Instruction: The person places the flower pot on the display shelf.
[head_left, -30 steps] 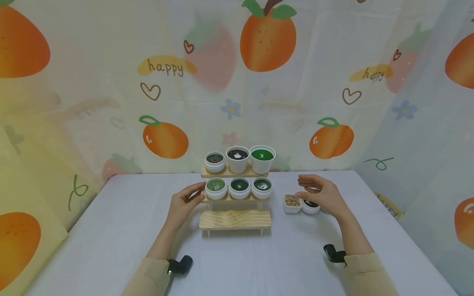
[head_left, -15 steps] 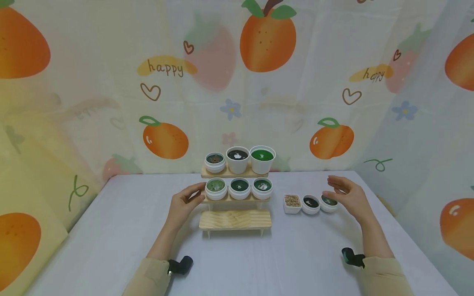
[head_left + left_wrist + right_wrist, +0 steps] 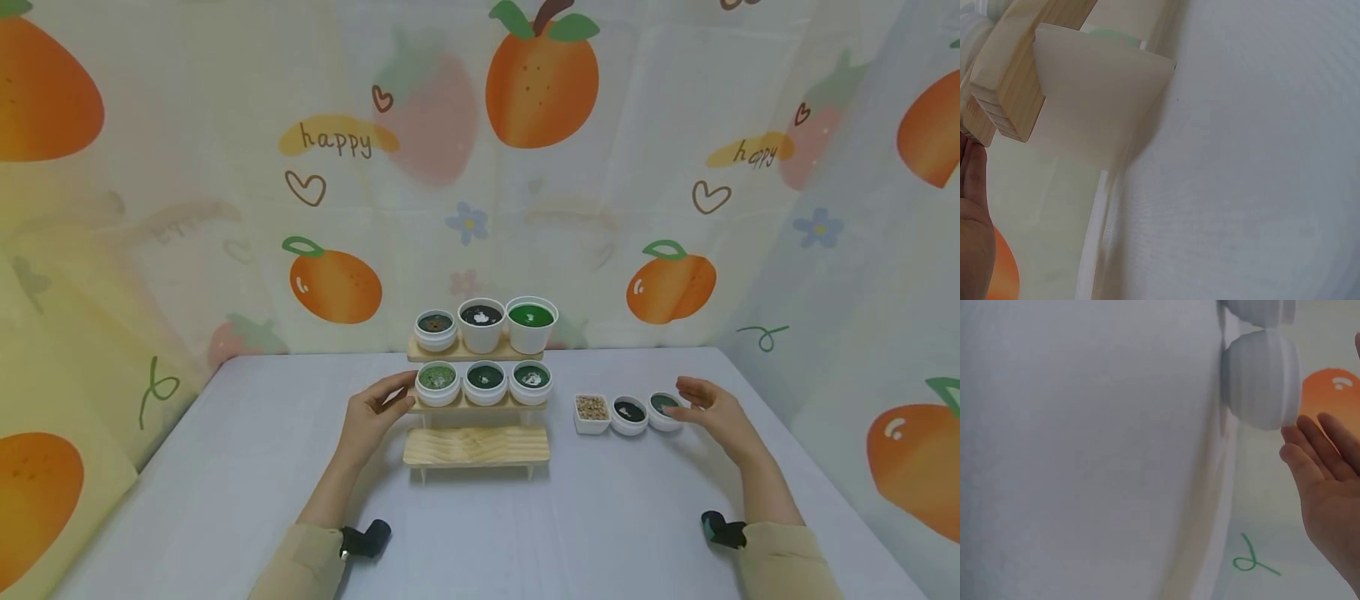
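Observation:
My left hand [image 3: 375, 417] holds the left end of a tiered wooden stand [image 3: 476, 447], fingers and thumb at its middle shelf. In the left wrist view its fingers [image 3: 974, 181] meet the shelf's end. My right hand [image 3: 716, 414], fingers extended, is beside a small round white bowl [image 3: 665, 414] with dark green contents, at the right of a short row. In the right wrist view the fingertips are close to that bowl [image 3: 1266, 378]; I cannot tell whether they touch. Left of it stand a round bowl [image 3: 629, 417] with dark contents and a square dish [image 3: 592, 416] of tan grains.
The middle shelf carries three round bowls, a light green one [image 3: 437, 383] leftmost. The top shelf bears a small bowl [image 3: 435, 331] and two taller cups, one black [image 3: 482, 325] and one bright green [image 3: 532, 325]. A printed curtain [image 3: 480, 192] hangs behind the white table [image 3: 262, 467].
My right hand has moved right along the row, from above the middle bowl to beside the rightmost bowl, and come lower. My left hand has stayed at the stand.

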